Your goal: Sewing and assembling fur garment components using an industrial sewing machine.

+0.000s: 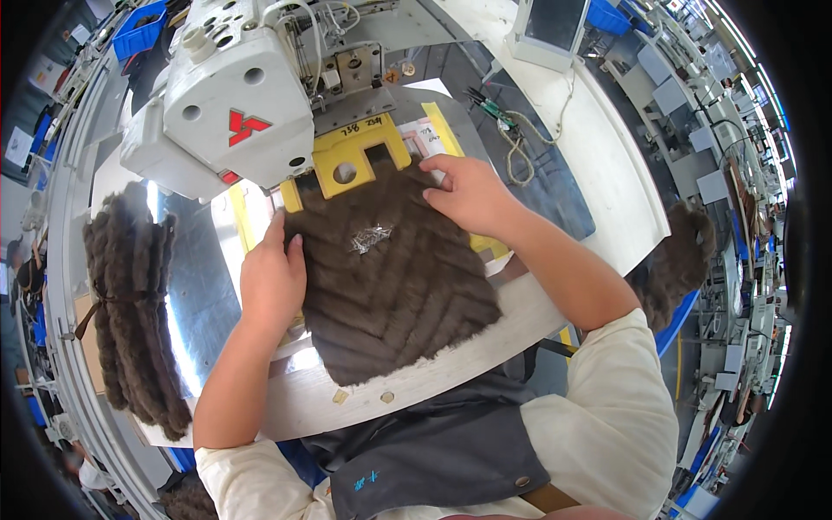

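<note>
A dark brown fur panel (390,295) with chevron-like ridges lies flat on the white worktable, its upper edge at a yellow slotted template (360,143). A small silvery patch (371,238) sits on the fur. My left hand (273,282) rests along the panel's left edge, index finger stretched forward and thumb apart on the fur. At the upper right corner of the panel, my right hand (475,198) touches the fur beside the template, index finger and thumb spread. Neither hand visibly grips anything; its lower fingers are partly hidden.
A large white sewing machine head (234,100) stands over the template's left side. Bundled brown fur strips (134,321) lie at the left. Green-handled snips (492,111) on a cord (520,156) lie at the back right. More brown fur (680,260) hangs beyond the table's right edge.
</note>
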`<state>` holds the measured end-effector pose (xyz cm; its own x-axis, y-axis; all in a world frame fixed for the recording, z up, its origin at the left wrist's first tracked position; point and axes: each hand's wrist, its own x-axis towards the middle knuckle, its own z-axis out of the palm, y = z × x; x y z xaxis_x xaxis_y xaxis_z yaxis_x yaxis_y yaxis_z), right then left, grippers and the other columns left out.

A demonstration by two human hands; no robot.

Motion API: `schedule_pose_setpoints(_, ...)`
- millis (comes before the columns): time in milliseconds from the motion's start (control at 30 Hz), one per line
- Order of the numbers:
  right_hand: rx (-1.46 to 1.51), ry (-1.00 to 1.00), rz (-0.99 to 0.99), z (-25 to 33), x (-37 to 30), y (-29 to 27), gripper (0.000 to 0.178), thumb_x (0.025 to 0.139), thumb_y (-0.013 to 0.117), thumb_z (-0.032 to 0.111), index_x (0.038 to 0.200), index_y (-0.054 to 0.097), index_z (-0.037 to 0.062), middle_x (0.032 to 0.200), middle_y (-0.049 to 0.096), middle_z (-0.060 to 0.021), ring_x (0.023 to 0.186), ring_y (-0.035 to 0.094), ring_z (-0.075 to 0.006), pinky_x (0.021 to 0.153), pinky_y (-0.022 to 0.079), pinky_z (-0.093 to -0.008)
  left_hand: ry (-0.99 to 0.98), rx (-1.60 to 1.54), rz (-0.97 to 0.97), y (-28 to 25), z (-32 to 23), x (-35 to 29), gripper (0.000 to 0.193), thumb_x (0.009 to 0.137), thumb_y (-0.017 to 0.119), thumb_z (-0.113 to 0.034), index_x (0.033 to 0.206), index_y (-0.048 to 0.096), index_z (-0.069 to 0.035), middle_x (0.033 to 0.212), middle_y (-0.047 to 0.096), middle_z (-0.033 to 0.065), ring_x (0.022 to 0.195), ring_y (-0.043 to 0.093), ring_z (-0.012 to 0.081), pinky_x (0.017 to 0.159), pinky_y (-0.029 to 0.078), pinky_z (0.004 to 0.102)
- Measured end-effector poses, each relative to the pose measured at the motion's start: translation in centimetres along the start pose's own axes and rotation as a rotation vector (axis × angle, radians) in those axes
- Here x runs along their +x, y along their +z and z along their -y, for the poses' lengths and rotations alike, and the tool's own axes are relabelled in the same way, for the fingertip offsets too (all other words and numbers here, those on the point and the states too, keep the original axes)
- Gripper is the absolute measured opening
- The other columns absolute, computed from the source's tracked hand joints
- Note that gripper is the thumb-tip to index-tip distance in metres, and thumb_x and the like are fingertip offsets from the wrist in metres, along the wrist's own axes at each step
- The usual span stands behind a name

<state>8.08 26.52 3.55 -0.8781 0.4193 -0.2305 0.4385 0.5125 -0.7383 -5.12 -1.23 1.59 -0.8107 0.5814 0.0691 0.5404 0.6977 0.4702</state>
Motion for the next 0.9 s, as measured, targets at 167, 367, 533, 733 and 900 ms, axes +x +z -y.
schedule_pose_setpoints(167, -0.154, -0.092, -0.069, 0.6, 1.1, 0.1, 0.043, 0.087, 0.066, 0.017, 0.127, 0.068, 0.0025, 0.107, 0.073, -0.0261, 0.102, 0.070, -0.0417, 0.093, 0.055, -0.0467, -0.004, 0.069, 0.035, -0.3, -0.4, 1.3, 0.041, 0.101, 0.056, -0.015, 0.138, 0.058, 0.003, 0.093, 0.072, 0.0282, 0.088, 0.070, 0.0454, 0.081, 0.055, 0.0527)
schedule_pose_setpoints(367, -0.271, -0.187, -0.039, 1.5, 4.0, -0.2, 0.036, 0.086, 0.065, 0.014, 0.118, 0.070, -0.0014, 0.104, 0.073, -0.0255, 0.101, 0.068, -0.0439, 0.092, 0.054, -0.0489, 0.055, 0.121, 0.006, 0.2, 1.5, 4.0, 0.037, 0.101, 0.054, -0.012, 0.134, 0.061, 0.004, 0.095, 0.072, 0.0274, 0.088, 0.070, 0.0453, 0.082, 0.055, 0.0530)
schedule_pose_setpoints(533, -0.206, -0.182, -0.095, 1.2, 3.9, 0.2, 0.046, 0.086, 0.065, 0.016, 0.130, 0.060, 0.0026, 0.091, 0.072, -0.0243, 0.093, 0.069, -0.0449, 0.083, 0.053, -0.0509, -0.008, 0.087, 0.029, -0.1, 0.5, 3.3, 0.039, 0.099, 0.057, -0.009, 0.136, 0.061, 0.004, 0.102, 0.072, 0.0295, 0.095, 0.069, 0.0464, 0.084, 0.055, 0.0511)
schedule_pose_setpoints(733, -0.191, -0.150, -0.063, 1.7, 3.6, 0.1, 0.042, 0.088, 0.063, 0.011, 0.127, 0.055, -0.0019, 0.096, 0.071, -0.0260, 0.094, 0.068, -0.0472, 0.085, 0.054, -0.0535, 0.103, 0.130, -0.001, -0.1, 1.7, 3.3, 0.037, 0.097, 0.062, -0.008, 0.132, 0.062, 0.005, 0.093, 0.071, 0.0257, 0.084, 0.069, 0.0437, 0.075, 0.055, 0.0500)
schedule_pose_setpoints(900, -0.235, -0.211, -0.068, 0.3, 4.1, 0.2, 0.044, 0.087, 0.064, 0.013, 0.130, 0.058, 0.0043, 0.090, 0.071, -0.0232, 0.088, 0.068, -0.0459, 0.081, 0.053, -0.0536, 0.194, 0.114, -0.028, 0.2, 2.3, 3.1, 0.031, 0.096, 0.062, -0.005, 0.123, 0.064, 0.008, 0.087, 0.070, 0.0244, 0.078, 0.068, 0.0426, 0.070, 0.054, 0.0490)
